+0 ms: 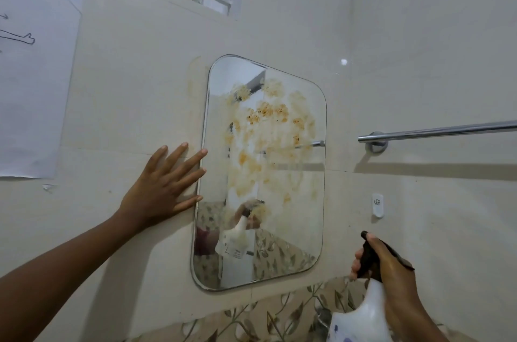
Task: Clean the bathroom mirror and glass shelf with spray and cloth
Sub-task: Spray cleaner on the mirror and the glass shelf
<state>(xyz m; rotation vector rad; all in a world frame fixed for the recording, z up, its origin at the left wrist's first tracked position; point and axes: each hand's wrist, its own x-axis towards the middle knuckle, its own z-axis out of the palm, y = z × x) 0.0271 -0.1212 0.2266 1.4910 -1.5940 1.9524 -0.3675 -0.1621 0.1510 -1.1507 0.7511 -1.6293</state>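
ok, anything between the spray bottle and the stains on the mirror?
Nothing visible. The right hand holds the spray bottle low and right of the mirror, with open air up to the stains. The left hand lies flat on the wall at the mirror's left edge, clear of the stains.

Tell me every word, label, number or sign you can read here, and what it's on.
No word or number is readable.
On the paper sheet: hand-drawn lines only, an arrow and an outline; no letters.
On the white wall hook: a small round emblem, no letters.
On the spray bottle: bluish marks, too blurred to read.
In the mirror: the bottle's reflected label, print too blurred to read.
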